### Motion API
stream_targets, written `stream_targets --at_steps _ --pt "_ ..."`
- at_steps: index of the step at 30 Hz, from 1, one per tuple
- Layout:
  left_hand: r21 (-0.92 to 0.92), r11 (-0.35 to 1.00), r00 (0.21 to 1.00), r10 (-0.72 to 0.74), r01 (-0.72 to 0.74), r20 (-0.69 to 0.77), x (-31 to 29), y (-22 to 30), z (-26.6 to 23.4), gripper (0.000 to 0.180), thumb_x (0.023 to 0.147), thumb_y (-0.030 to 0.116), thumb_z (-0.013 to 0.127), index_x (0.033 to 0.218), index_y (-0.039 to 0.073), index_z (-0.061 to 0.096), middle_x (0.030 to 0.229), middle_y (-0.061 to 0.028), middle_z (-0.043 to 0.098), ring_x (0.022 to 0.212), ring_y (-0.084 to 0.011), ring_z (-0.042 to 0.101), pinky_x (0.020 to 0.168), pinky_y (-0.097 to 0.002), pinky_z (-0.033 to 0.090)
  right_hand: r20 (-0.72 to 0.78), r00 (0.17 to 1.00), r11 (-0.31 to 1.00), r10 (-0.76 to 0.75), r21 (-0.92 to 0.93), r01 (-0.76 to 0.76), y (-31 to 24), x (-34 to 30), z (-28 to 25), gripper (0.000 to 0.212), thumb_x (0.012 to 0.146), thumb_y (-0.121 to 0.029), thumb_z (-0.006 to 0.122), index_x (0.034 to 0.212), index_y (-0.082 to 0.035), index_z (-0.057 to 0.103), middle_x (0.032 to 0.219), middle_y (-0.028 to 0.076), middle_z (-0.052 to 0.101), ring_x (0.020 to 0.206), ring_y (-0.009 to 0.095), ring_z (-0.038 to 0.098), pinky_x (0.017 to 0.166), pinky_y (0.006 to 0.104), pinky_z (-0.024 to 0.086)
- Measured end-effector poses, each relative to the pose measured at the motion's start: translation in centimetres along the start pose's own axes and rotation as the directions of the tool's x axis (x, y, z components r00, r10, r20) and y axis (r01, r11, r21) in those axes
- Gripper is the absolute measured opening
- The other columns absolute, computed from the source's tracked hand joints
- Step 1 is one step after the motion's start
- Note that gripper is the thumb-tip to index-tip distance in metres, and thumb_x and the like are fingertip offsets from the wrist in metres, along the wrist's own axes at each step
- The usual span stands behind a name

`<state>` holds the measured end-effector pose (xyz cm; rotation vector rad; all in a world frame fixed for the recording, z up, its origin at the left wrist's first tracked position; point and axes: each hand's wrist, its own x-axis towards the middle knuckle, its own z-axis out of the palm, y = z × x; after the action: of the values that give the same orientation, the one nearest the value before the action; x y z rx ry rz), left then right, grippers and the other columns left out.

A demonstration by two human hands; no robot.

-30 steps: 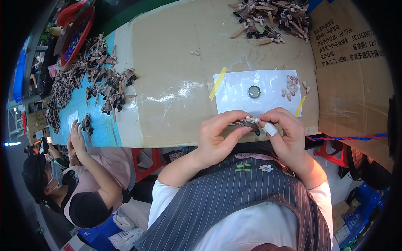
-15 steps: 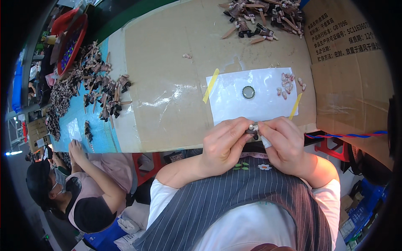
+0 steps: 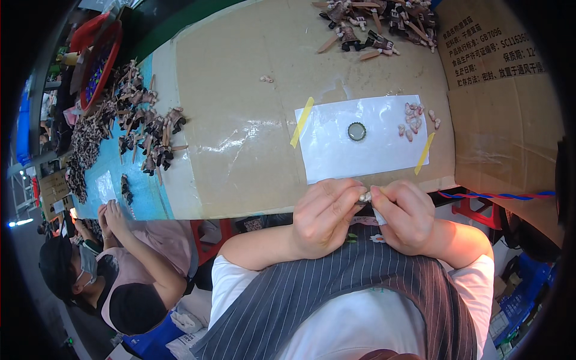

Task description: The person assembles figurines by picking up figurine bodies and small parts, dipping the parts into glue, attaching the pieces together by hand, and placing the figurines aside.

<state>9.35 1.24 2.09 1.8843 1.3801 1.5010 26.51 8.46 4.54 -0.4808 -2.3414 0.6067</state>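
Note:
Close to the table's near edge, a tiny figurine (image 3: 364,197) is pinched between my two hands; only a pale bit of it shows, the rest lies behind my fingers. My left hand (image 3: 324,215) is closed round its left side. From the other side, the thumb and fingertips of my right hand (image 3: 407,215) press on it, and a white scrap, perhaps tissue, (image 3: 379,217) sticks out below them. Beyond my hands lies a white sheet (image 3: 330,159) with a metal bottle cap (image 3: 356,131) on it. Several small pinkish-white pieces (image 3: 411,120) lie at its right end.
Figurines with wooden sticks are heaped at the far edge (image 3: 375,27) and on the table's blue left part (image 3: 150,132). A cardboard box (image 3: 504,120) walls the right side. Yellow tape (image 3: 302,123) holds the sheet. Another person (image 3: 120,270) works at left, near a red basket (image 3: 102,66).
My hands have dropped slightly toward me, and the figurine is turned so its dark lower part no longer shows. The other person's hands have shifted a little.

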Motion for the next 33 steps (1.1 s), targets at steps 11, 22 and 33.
stream_targets --at_steps 11,22,33 --pt "0.031 0.996 0.997 0.078 -0.078 0.004 0.0 -0.1 0.1 0.031 0.068 -0.013 0.068 0.098 -0.011 0.059 0.087 -0.0224 0.064 0.074 -0.0337 0.065 0.067 -0.0362 0.053 -0.068 0.995 0.997 -0.068 -0.028 0.066 0.1 -0.4 0.5 0.030 0.062 0.006 0.065 0.091 0.011 0.062 0.077 0.013 0.057 0.062 0.024 0.058 0.050 0.0290 0.048" --pt "0.086 0.983 0.986 0.162 -0.165 0.042 0.3 0.0 0.3 0.033 0.062 -0.011 0.069 0.094 -0.010 0.061 0.089 -0.0207 0.064 0.076 -0.0322 0.065 0.069 -0.0370 0.054 -0.090 0.984 0.986 -0.154 -0.074 0.148 0.6 -1.3 0.3 0.035 0.062 0.002 0.063 0.095 0.011 0.062 0.080 0.014 0.059 0.065 0.025 0.060 0.053 0.0296 0.050" --pt "0.146 0.955 0.966 0.257 -0.258 0.026 -0.3 -0.5 0.6 0.028 0.067 -0.011 0.070 0.093 -0.008 0.060 0.087 -0.0207 0.065 0.073 -0.0317 0.066 0.066 -0.0374 0.054 -0.118 0.965 0.970 -0.233 -0.100 0.222 0.9 -1.8 0.6 0.033 0.063 -0.002 0.064 0.093 0.011 0.062 0.086 0.017 0.062 0.070 0.027 0.063 0.059 0.0309 0.054"
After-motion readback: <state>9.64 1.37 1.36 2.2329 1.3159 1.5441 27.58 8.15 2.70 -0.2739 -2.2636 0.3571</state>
